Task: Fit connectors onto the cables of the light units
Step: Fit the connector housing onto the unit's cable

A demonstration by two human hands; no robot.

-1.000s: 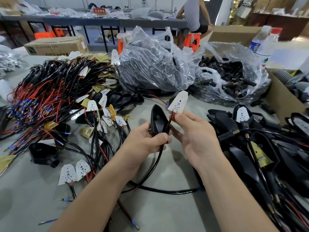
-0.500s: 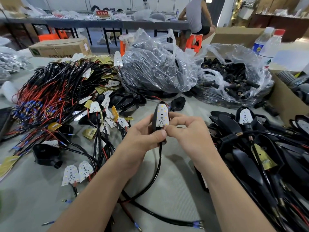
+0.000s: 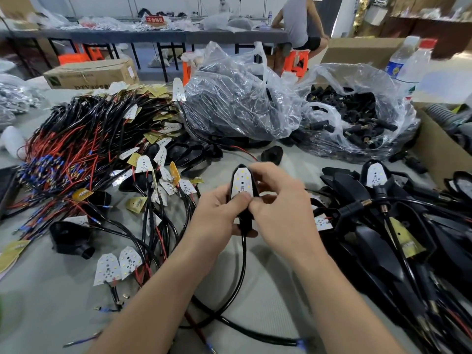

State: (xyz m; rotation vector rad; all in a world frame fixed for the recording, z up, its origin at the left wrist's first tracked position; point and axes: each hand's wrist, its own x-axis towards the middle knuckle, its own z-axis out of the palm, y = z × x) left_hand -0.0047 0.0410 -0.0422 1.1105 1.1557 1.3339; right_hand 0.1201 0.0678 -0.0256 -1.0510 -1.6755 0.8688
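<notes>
The light unit (image 3: pixel 242 200) is a black, pointed shell with a white board (image 3: pixel 242 182) dotted with small lights lying in its open face, tip towards 12 o'clock. It is held upright above the grey table (image 3: pixel 51 310), at the middle of the view. A black cable (image 3: pixel 244 254) leaves its lower end at 6 o'clock, drops to the table and loops away towards 5 o'clock, where its end is blurred.

Both hands grasp the unit. The left hand (image 3: pixel 217 215) is curled round the shell from 9 o'clock, its thumb pressed on the lower edge of the board. The right hand (image 3: pixel 283 210) comes in from 3 o'clock, with bent fingers over the upper right edge and its thumb meeting the left thumb at the bottom of the board. Both forearms rise from the lower edge, wrists roughly straight, backs of the hands towards the camera.

At 10 o'clock lies a heap of wires (image 3: pixel 76 139), red and black. At 1 o'clock an open clear bag (image 3: pixel 398 103) holds small black connectors (image 3: pixel 357 118). At 3 o'clock is a pile of black shells (image 3: pixel 370 190) with cables.
</notes>
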